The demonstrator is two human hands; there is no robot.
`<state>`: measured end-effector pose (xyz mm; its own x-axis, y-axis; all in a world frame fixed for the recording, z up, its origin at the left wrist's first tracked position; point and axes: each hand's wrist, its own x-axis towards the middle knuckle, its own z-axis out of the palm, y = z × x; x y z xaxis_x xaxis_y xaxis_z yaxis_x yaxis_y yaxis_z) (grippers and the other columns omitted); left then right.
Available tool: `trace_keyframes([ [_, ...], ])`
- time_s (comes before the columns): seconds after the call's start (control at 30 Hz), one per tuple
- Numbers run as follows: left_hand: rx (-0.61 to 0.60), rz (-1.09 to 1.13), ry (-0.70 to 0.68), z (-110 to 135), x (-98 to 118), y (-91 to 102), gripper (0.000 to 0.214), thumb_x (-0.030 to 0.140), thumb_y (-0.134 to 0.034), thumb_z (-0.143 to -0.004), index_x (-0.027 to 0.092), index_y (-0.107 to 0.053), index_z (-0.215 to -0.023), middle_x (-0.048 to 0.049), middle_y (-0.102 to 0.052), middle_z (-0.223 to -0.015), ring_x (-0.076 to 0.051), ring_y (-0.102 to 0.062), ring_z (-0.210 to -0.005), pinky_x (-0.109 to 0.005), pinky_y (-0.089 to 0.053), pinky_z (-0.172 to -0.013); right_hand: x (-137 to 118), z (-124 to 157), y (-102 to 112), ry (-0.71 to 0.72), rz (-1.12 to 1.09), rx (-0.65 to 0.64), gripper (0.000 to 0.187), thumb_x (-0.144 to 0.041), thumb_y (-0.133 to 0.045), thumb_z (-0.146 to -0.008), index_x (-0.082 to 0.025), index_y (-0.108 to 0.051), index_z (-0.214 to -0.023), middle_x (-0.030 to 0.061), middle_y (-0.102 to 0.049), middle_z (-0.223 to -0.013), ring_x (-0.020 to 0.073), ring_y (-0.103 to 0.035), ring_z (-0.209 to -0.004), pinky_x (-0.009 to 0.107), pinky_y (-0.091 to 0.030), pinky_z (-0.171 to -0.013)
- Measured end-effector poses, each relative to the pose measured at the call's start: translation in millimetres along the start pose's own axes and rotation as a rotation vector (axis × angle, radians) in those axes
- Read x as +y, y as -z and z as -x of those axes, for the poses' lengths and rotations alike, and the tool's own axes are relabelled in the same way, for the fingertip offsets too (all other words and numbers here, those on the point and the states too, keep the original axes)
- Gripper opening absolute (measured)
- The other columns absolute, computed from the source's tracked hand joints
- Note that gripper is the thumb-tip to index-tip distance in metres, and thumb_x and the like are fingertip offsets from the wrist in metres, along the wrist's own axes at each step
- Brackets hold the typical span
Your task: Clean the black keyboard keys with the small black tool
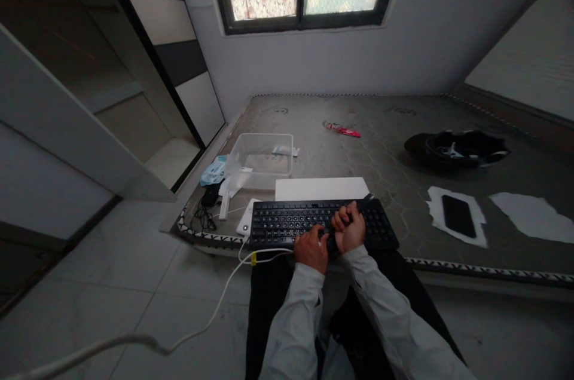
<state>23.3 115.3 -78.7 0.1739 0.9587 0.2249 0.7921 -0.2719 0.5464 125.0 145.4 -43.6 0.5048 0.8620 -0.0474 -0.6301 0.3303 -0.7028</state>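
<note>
A black keyboard [287, 218] lies along the front edge of the bed-like platform, close to my lap. My right hand [350, 229] is closed around a slim black-handled tool [368, 198]; one end sticks out at the upper right, and its working end is hidden. Just left of it, my left hand [311, 248] rests at the keyboard's front edge with its fingers curled in. What those fingers pinch, if anything, cannot be made out. Behind the keyboard is a flat white box [320, 188].
A clear plastic bin [260, 180], a blue packet [213, 171] and a white device [246, 221] sit to the left. A white cable [215, 314] crosses the front. To the right are a phone [458, 216] on paper, a black cap [452, 150] and a red wrapper [343, 129].
</note>
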Motion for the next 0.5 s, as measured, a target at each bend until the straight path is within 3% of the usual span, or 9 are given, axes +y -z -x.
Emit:
trace_keyframes([
  [0.2,0.005,0.004,-0.002,1,1,2.2,0.018,0.031,-0.052,-0.087,0.024,-0.061,-0.101,-0.0028,-0.069,-0.077,-0.019,-0.063,-0.078,-0.029,-0.037,-0.072,-44,-2,0,0.075,0.065,-0.062,0.031,-0.041,-0.061,-0.079,-0.022,-0.039,-0.066,-0.0070,-0.030,-0.057,0.0076,-0.034,-0.045,0.024,-0.037,-0.047],
  [0.33,0.021,0.028,-0.020,1,-1,0.0,0.020,0.030,-0.050,-0.088,0.023,-0.062,-0.102,-0.0036,-0.069,-0.077,-0.018,-0.063,-0.077,-0.029,-0.038,-0.073,-59,6,11,0.050,0.084,-0.128,0.028,-0.041,-0.063,-0.078,-0.023,-0.042,-0.070,-0.0068,-0.035,-0.058,0.0085,-0.041,-0.050,0.027,-0.045,-0.060],
  [0.5,0.116,0.153,-0.043,4,-3,0.9,0.025,0.032,-0.046,-0.090,0.021,-0.064,-0.102,-0.0055,-0.070,-0.081,-0.017,-0.062,-0.075,-0.029,-0.040,-0.077,-52,28,33,-0.205,0.232,-0.265,0.027,-0.050,-0.057,-0.080,-0.026,-0.044,-0.082,-0.0077,-0.043,-0.057,0.0083,-0.037,-0.039,0.022,-0.037,-0.038],
])
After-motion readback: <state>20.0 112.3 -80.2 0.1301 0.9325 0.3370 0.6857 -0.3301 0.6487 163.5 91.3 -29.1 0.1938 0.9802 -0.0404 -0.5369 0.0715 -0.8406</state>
